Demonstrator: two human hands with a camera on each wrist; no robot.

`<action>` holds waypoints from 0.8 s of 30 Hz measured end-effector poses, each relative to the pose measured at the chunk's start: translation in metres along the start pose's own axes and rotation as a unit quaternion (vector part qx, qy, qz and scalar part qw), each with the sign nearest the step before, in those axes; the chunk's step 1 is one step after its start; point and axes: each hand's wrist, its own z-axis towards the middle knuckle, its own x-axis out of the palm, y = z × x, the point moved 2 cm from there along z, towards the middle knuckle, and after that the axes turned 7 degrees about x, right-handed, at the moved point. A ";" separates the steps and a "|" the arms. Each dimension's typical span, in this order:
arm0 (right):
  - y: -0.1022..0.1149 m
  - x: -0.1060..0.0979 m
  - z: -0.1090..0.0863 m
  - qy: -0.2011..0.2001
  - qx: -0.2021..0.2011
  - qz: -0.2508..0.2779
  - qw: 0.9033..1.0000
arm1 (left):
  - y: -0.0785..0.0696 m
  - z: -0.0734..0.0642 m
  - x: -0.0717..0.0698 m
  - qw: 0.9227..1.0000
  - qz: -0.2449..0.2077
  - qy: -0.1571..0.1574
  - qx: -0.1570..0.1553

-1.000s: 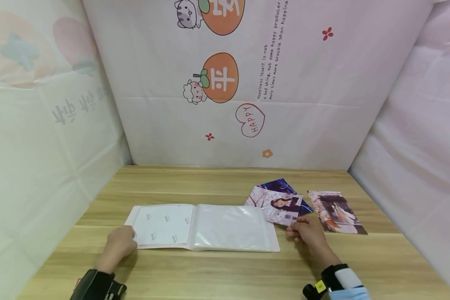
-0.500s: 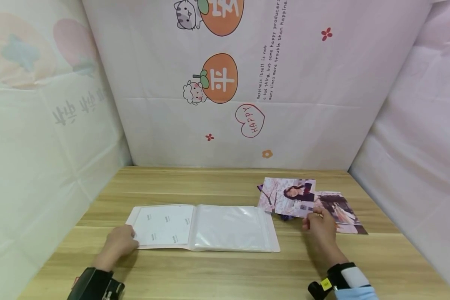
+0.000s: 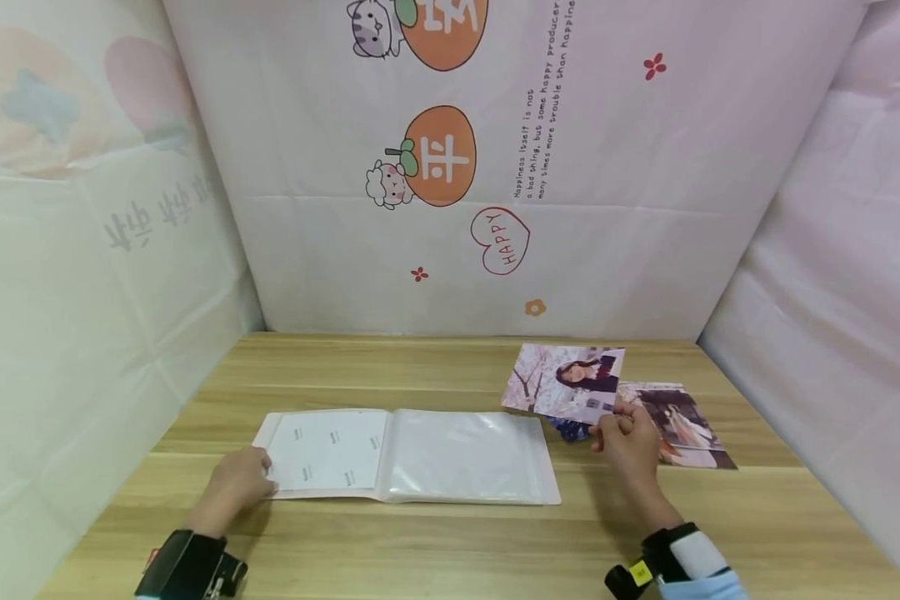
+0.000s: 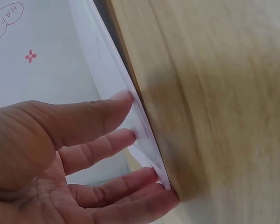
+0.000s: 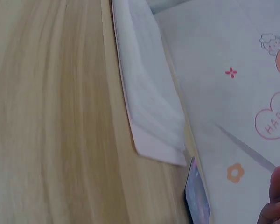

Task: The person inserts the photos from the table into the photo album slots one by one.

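Observation:
An open photo album (image 3: 461, 458) lies on the table, a white printed sheet in its left page and a clear sleeve on the right. At its left edge, my left hand (image 3: 237, 481) rests with fingertips on the corner; the left wrist view shows the thumb (image 4: 91, 119) and fingers spread along the album's edge. My right hand (image 3: 630, 442) pinches a photo (image 3: 566, 383) of a long-haired person amid pink blossoms by its lower right corner, tilted above the table. In the right wrist view only some fingertips (image 5: 277, 196) and a thin slice of this photo (image 5: 245, 147) show.
Under the held photo lies a dark blue-purple photo (image 3: 567, 429), mostly covered. To the right, another photo (image 3: 682, 425) with a pale-dressed figure lies on the wooden table (image 3: 420, 550). White printed cloth (image 3: 330, 250) walls the back and both sides.
My right hand has lifted the blossom photo from beside the album, up and to the right, then slightly back left. My left hand has stayed at the album's edge.

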 end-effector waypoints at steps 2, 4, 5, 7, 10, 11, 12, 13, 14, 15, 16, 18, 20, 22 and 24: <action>0.005 0.005 -0.005 0.016 -0.010 -0.009 1.000 | -0.001 0.000 0.000 1.000 0.000 0.003 -0.003; 0.000 0.010 -0.004 0.044 -0.019 0.024 0.999 | -0.001 0.000 0.000 1.000 -0.002 0.007 -0.007; 0.002 0.012 -0.006 0.049 -0.021 0.028 0.998 | -0.001 0.001 0.000 1.000 -0.002 0.008 -0.009; 0.003 0.017 -0.009 0.065 -0.022 0.042 0.997 | 0.000 0.002 0.001 1.000 -0.001 0.009 -0.008; 0.009 0.024 -0.017 0.074 -0.002 0.035 0.997 | 0.001 0.003 0.003 1.000 -0.004 0.005 -0.006; 0.011 0.026 -0.020 0.077 0.005 0.029 0.997 | 0.001 0.004 0.003 1.000 -0.005 0.004 -0.007; 0.011 0.029 -0.021 0.082 0.014 0.025 0.996 | 0.001 0.004 0.004 1.000 -0.006 0.003 -0.007; 0.012 0.031 -0.023 0.086 0.025 0.018 0.996 | 0.002 0.004 0.004 1.000 -0.007 0.003 -0.008; 0.013 0.034 -0.025 0.090 0.033 0.012 0.995 | 0.001 0.005 0.004 1.000 -0.007 0.003 -0.010; 0.013 0.037 -0.026 0.096 0.042 0.006 0.994 | 0.001 0.005 0.004 1.000 -0.004 0.004 -0.009; 0.014 0.040 -0.029 0.101 0.053 -0.003 0.993 | 0.001 0.005 0.004 1.000 -0.001 0.006 -0.008; 0.014 0.045 -0.033 0.114 0.073 0.001 0.991 | 0.001 0.005 0.004 1.000 0.002 0.010 -0.008; 0.016 0.051 -0.038 0.126 0.092 0.010 0.988 | 0.001 0.005 0.004 1.000 0.006 0.014 -0.006; 0.017 0.057 -0.042 0.137 0.101 0.019 0.985 | 0.002 0.004 0.004 1.000 0.011 0.017 -0.005; 0.017 0.058 -0.046 0.144 0.104 0.022 0.984 | 0.000 0.007 0.007 1.000 0.014 0.021 -0.002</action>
